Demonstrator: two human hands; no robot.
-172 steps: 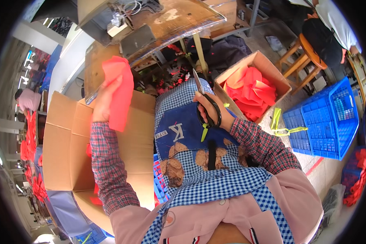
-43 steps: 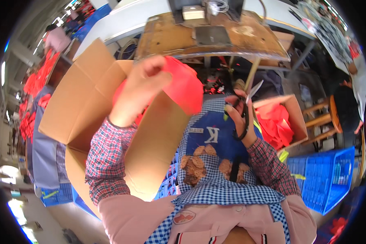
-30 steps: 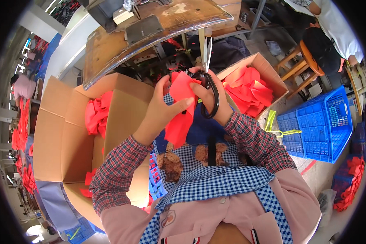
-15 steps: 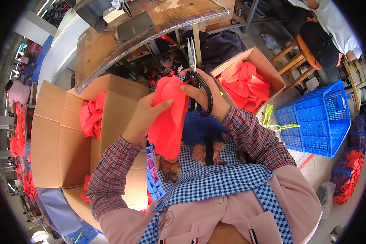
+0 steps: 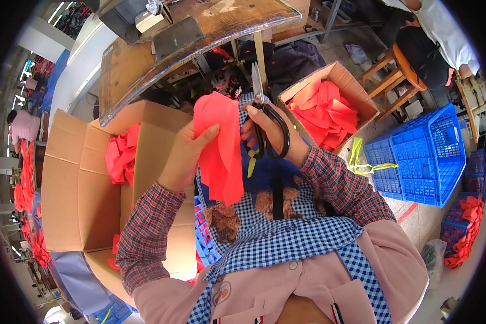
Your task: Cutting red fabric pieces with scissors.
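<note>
The flat red fabric piece hangs in front of my chest, over the blue-and-white checked apron, its long axis running nearly top to bottom with the upper end tipped slightly away from me toward the worn wooden workbench. I hold it in my left hand: the fingers lie pressed together and flat against its left edge, index fingertip resting on the cloth, and the thumb is hidden behind the fabric, so I cannot tell how it grips.

My right hand is closed through the black loop handles of a pair of steel scissors. The blades stand together and point up, away from me, toward the bench's edge, just beside the right edge of the fabric; whether they touch it I cannot tell.

On my left stands a large open brown cardboard carton with its flaps spread, a heap of crumpled red cloth pieces in its upper part. Ahead on my right sits a smaller open brown cardboard box, filled with flatter red pieces. Further right, a blue slotted plastic crate rests on the floor, with a yellow-green strap lying between it and the small box. A wooden stool stands beyond, where another person sits. More red cloth is piled at the far right edge.
</note>
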